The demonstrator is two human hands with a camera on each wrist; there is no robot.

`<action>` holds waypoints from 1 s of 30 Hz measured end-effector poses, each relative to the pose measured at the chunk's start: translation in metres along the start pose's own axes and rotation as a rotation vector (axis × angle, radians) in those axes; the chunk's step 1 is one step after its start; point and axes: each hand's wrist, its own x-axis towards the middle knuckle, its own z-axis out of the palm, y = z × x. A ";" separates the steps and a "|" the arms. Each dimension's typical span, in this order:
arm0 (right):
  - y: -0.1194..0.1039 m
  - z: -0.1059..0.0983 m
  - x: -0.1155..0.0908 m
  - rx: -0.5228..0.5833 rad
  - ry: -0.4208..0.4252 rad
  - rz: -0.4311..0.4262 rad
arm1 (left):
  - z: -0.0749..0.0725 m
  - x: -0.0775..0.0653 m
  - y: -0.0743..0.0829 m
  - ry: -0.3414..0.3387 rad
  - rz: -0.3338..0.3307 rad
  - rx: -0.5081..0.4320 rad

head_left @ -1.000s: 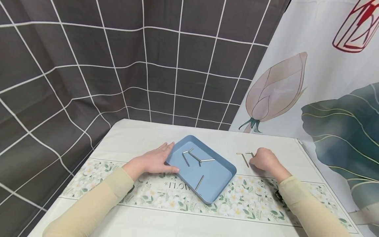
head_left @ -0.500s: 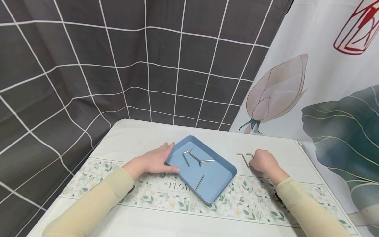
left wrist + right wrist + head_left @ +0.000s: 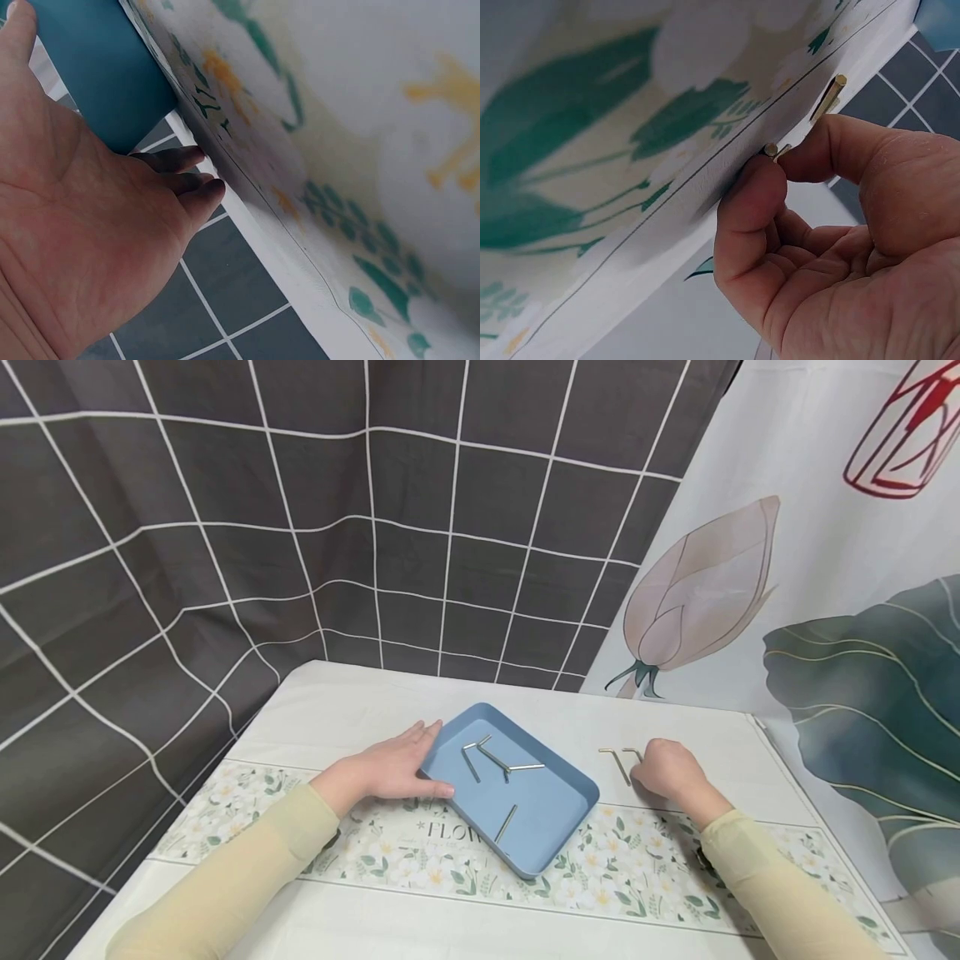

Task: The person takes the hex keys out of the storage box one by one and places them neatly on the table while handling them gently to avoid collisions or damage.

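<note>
A blue rectangular tray [image 3: 543,822] lies askew on the table with several L-shaped hex keys [image 3: 495,757] inside it. At its left corner my left hand [image 3: 395,770] rests against the tray, fingers spread and fairly straight, thumb by the near rim. The left wrist view has the palm facing the blue tray wall [image 3: 112,82]. To the right of the tray, my right hand [image 3: 667,770] pinches a hex key [image 3: 770,150] between thumb and index finger, low at the cloth. Its short arm [image 3: 632,749] shows past the fingers. Just left of it lies another hex key [image 3: 619,766].
A white tablecloth [image 3: 360,910] with a printed flower band covers the table. Behind and to the left hangs a dark grey curtain [image 3: 405,560] with white grid lines. A white curtain with plant prints [image 3: 697,593] hangs at the right.
My right hand has shifted very slightly at the hex key in the first half second. The left hand and tray have stayed put.
</note>
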 end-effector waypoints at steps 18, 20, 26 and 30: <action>0.001 -0.013 -0.001 0.028 -0.052 0.010 | 0.001 -0.001 0.000 0.000 -0.002 -0.001; 0.001 -0.015 -0.001 0.042 -0.041 0.003 | 0.001 -0.001 0.000 -0.001 -0.003 0.000; -0.006 -0.025 -0.001 0.069 0.026 -0.056 | -0.001 -0.001 0.001 -0.004 -0.005 0.003; -0.015 -0.030 -0.004 0.089 0.047 -0.093 | -0.001 -0.001 0.001 -0.006 -0.004 0.001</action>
